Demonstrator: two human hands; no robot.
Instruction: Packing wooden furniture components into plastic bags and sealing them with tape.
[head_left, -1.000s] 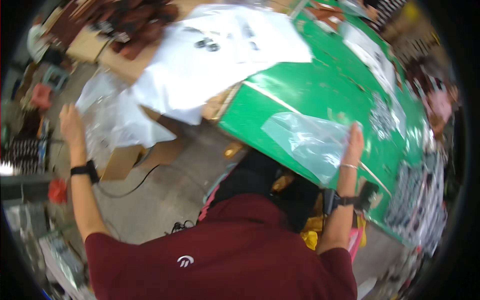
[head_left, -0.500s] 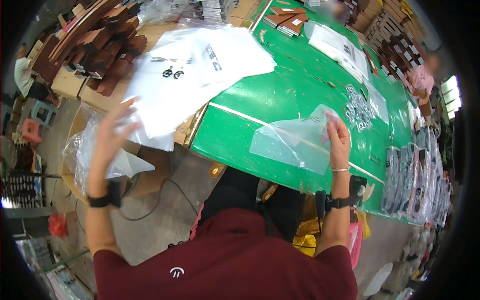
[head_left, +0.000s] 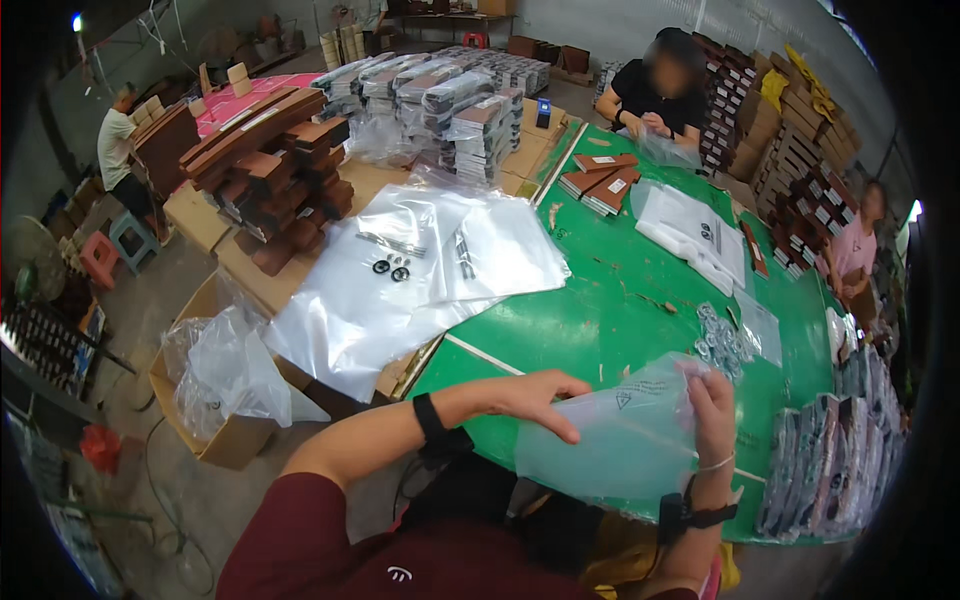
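A clear plastic bag (head_left: 620,440) with small dark print is held up over the near edge of the green table. My right hand (head_left: 713,415) pinches its upper right corner. At the bag's left edge is my left hand (head_left: 535,400), thumb and fingers apart; whether it touches the film I cannot tell. Large clear plastic sheets or bags (head_left: 350,320) lie in a stack to the left, with metal rods and two black rings (head_left: 390,271) on top. Beyond my right hand sits a pile of small clear packets (head_left: 722,340).
Left of me stands a cardboard box (head_left: 235,450) with crumpled plastic film. Wrapped bundles (head_left: 820,465) line the table's right side. Brown wooden pieces (head_left: 290,190) are piled at the far left. A co-worker (head_left: 660,95) is at the table's far side, another person (head_left: 855,245) at the right.
My left hand has moved from the large plastic sheets to the left edge of the bag. My right hand keeps hold of the bag, now nearer to me. The view has tilted up.
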